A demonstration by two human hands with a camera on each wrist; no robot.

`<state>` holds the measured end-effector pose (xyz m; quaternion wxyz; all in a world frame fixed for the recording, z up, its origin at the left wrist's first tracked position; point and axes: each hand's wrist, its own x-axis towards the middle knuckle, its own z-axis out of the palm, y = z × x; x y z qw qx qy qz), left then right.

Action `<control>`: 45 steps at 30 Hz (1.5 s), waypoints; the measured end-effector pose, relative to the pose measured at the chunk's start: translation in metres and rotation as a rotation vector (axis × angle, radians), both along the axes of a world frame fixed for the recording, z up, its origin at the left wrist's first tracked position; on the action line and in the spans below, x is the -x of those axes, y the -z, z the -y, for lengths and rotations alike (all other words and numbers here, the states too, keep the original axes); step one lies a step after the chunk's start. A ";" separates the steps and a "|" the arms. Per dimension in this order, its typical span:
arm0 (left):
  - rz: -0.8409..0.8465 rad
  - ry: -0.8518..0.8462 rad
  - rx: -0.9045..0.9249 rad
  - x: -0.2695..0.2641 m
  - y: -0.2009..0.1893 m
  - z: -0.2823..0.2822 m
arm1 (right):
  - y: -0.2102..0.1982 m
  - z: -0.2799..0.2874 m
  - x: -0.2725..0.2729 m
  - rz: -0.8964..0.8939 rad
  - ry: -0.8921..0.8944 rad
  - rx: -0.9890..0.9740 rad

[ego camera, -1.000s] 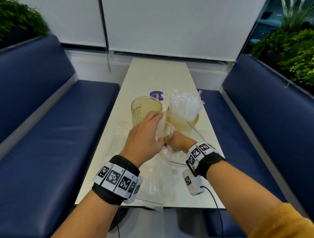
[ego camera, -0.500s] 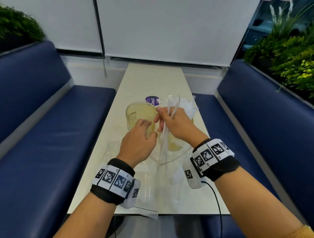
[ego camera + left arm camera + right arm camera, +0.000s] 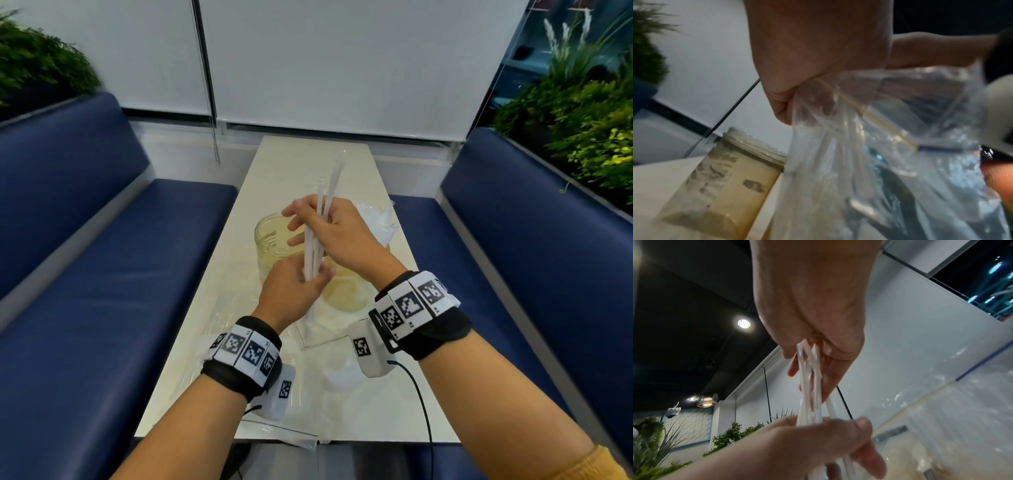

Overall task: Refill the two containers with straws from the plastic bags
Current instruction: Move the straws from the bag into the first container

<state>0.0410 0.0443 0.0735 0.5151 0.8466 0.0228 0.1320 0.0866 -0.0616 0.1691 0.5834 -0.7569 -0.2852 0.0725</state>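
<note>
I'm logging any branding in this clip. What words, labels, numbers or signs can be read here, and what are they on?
No words, numbers or brand names can be read.
Wristbands: black-and-white square code markers, patterns only, no letters legible.
Left jar: dark smudged marks on its wall, too blurred to read in the left wrist view.
Plastic bag: no print visible.
Straws: plain white.

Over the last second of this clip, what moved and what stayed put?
The right hand rose, drawing straws up out of the plastic bag; the left hand grips the bag's mouth. The empty jar stays on the table.
</note>
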 end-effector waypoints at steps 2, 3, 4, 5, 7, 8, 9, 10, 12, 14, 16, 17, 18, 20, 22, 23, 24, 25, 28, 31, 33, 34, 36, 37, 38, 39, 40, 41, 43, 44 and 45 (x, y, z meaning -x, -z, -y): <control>-0.001 -0.010 -0.092 0.001 0.000 0.002 | -0.003 0.001 -0.003 0.070 0.028 -0.016; -0.005 -0.014 -0.118 0.000 0.001 0.002 | -0.007 0.002 -0.005 0.117 0.039 -0.005; -0.014 -0.018 -0.129 -0.001 0.000 0.001 | -0.010 0.005 -0.007 0.163 0.052 0.020; -0.026 -0.023 -0.131 -0.001 0.000 0.000 | -0.015 0.007 -0.008 0.203 0.071 0.053; -0.038 -0.031 -0.134 -0.001 0.001 -0.002 | -0.025 0.012 -0.012 0.303 0.155 0.127; -0.041 -0.028 -0.148 -0.001 0.002 -0.003 | -0.031 0.013 -0.014 0.355 0.205 0.135; -0.046 -0.023 -0.168 0.000 0.002 -0.004 | -0.037 0.014 -0.014 0.395 0.246 0.103; -0.050 -0.020 -0.184 0.001 0.002 -0.004 | -0.044 0.014 -0.015 0.426 0.281 0.046; -0.047 -0.017 -0.196 0.003 0.002 -0.004 | -0.058 0.014 -0.017 0.502 0.343 -0.035; -0.039 -0.015 -0.199 0.005 -0.002 -0.003 | -0.065 0.012 -0.020 0.577 0.337 0.024; -0.025 -0.029 -0.201 0.004 -0.006 -0.001 | -0.062 0.006 -0.020 0.613 0.266 0.242; -0.018 -0.037 -0.199 0.003 -0.009 -0.001 | -0.055 0.003 -0.019 0.617 0.221 0.365; -0.011 -0.045 -0.194 0.003 -0.010 -0.001 | -0.048 0.000 -0.017 0.606 0.175 0.454; -0.006 -0.061 -0.172 0.001 -0.010 -0.002 | -0.035 -0.001 -0.014 0.543 0.095 0.510; -0.014 -0.078 -0.155 0.002 -0.008 -0.003 | -0.032 0.000 -0.013 0.500 0.030 0.491; -0.018 -0.092 -0.150 0.002 -0.008 -0.003 | -0.035 0.002 -0.013 0.490 0.014 0.460; -0.020 -0.105 -0.147 0.003 -0.008 -0.004 | -0.037 0.003 -0.013 0.483 0.032 0.413; -0.019 -0.117 -0.144 0.003 -0.011 -0.004 | -0.040 0.006 -0.014 0.482 0.103 0.352; 0.019 -0.139 -0.126 0.000 -0.017 -0.006 | -0.043 0.013 -0.012 0.509 0.364 0.270; 0.064 -0.126 -0.169 -0.001 -0.022 -0.004 | -0.028 0.009 -0.009 0.429 0.209 0.333; 0.062 -0.107 -0.160 0.000 -0.023 0.000 | -0.011 0.003 -0.008 0.414 0.108 0.345; 0.048 -0.100 -0.139 0.001 -0.022 0.001 | -0.006 0.001 -0.007 0.418 0.090 0.337; 0.024 -0.091 -0.132 0.004 -0.019 0.002 | -0.004 0.001 -0.007 0.426 0.086 0.307; 0.020 -0.086 -0.159 0.005 -0.018 0.001 | -0.007 0.002 -0.008 0.425 0.092 0.286; 0.018 -0.083 -0.200 0.007 -0.017 0.000 | -0.012 0.004 -0.007 0.411 0.104 0.262; 0.013 -0.084 -0.245 0.009 -0.016 -0.002 | -0.019 0.007 -0.007 0.389 0.120 0.233; 0.004 -0.089 -0.292 0.010 -0.014 -0.005 | -0.027 0.010 -0.009 0.370 0.139 0.194; -0.005 -0.096 -0.339 0.012 -0.013 -0.008 | -0.036 0.014 -0.011 0.365 0.166 0.143; -0.017 -0.120 -0.406 0.016 -0.007 -0.017 | -0.056 0.026 -0.017 0.394 0.248 0.010; -0.024 -0.134 -0.417 0.018 -0.003 -0.023 | -0.066 0.033 -0.022 0.416 0.290 -0.058; -0.036 -0.146 -0.418 0.020 0.001 -0.029 | -0.075 0.042 -0.027 0.442 0.330 -0.112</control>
